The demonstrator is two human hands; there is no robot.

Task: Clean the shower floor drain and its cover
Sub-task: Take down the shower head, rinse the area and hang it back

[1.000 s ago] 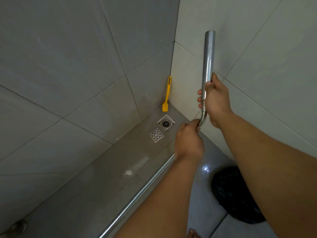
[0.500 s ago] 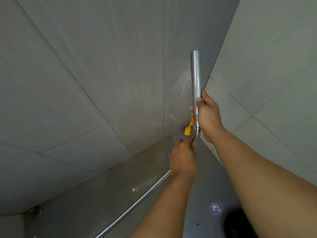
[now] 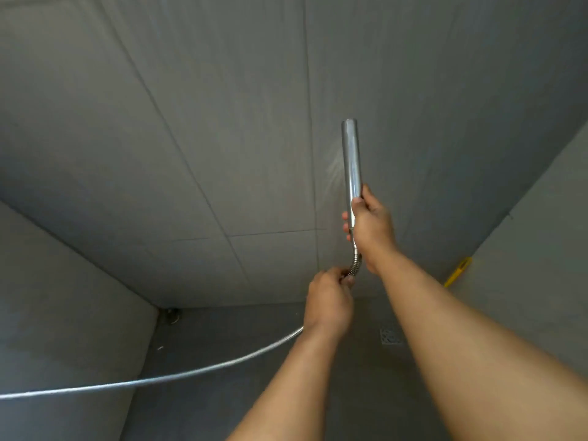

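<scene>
My right hand grips a chrome stick shower head and holds it upright in front of the grey tiled wall. Just below it, my left hand pinches the metal shower hose near its joint with the head. The hose runs left across the floor and out of the frame. The patterned square drain cover lies on the floor, partly hidden behind my right forearm. The open drain itself is hidden. A yellow brush leans in the right corner.
Grey tiled walls close in on the left, ahead and on the right. A small metal fitting sits in the far left floor corner. The grey floor tiles look wet.
The view has swung left and upward. Both hands have kept their hold on the shower head and hose. The drain and yellow brush have shifted to the right, behind my right arm.
</scene>
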